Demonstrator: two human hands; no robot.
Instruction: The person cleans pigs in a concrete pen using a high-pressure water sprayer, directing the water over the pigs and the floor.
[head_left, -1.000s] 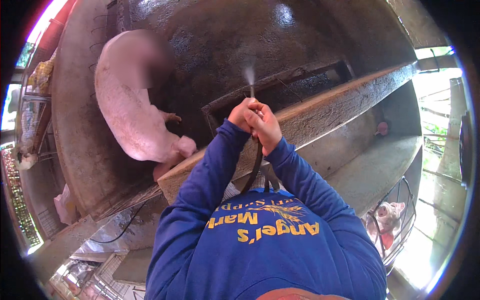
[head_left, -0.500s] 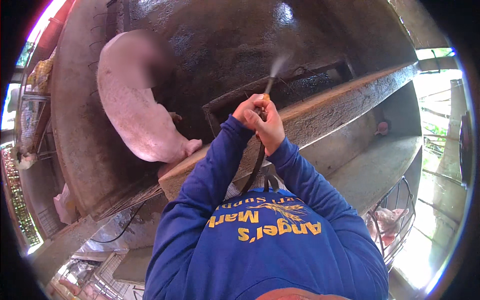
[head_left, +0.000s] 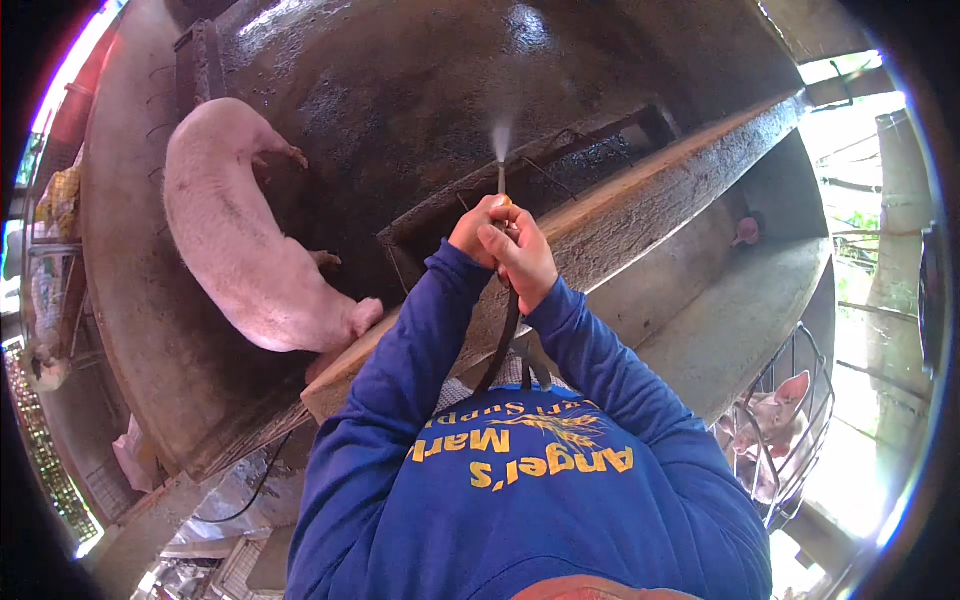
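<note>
Both my hands are closed together on a spray nozzle (head_left: pixel 501 180) with a thin metal tip and an orange-yellow collar. My left hand (head_left: pixel 474 234) wraps it from the left; my right hand (head_left: pixel 527 262) overlaps from the right, thumb on top. A dark hose (head_left: pixel 503 345) runs from under my hands back toward my waist. White water spray (head_left: pixel 501 140) shoots away from the tip over the wet concrete floor (head_left: pixel 400 90) of a pen. Left of my hands, a large pink pig (head_left: pixel 245 250) stands in the pen, its body curved.
A low concrete wall (head_left: pixel 660 190) crosses in front of me, beneath my hands. Just beyond it lies a concrete trough (head_left: pixel 440 208). At right, another pig (head_left: pixel 775 425) is behind curved metal bars (head_left: pixel 826 400). A black cable (head_left: pixel 262 490) hangs at lower left.
The nozzle has swung left, from slanting right to pointing nearly straight ahead. The whole view has shifted slightly. At right, the barred pig's head and ear have come up.
</note>
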